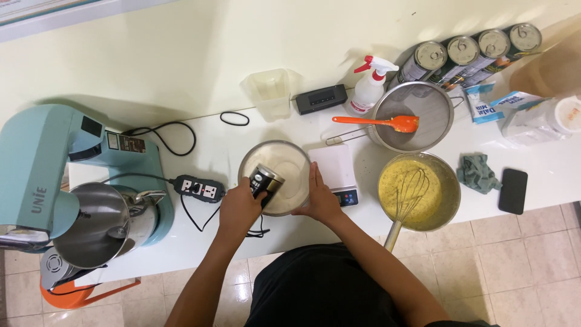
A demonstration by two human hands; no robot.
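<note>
Mixer (66,181) base behind its bowl
</note>
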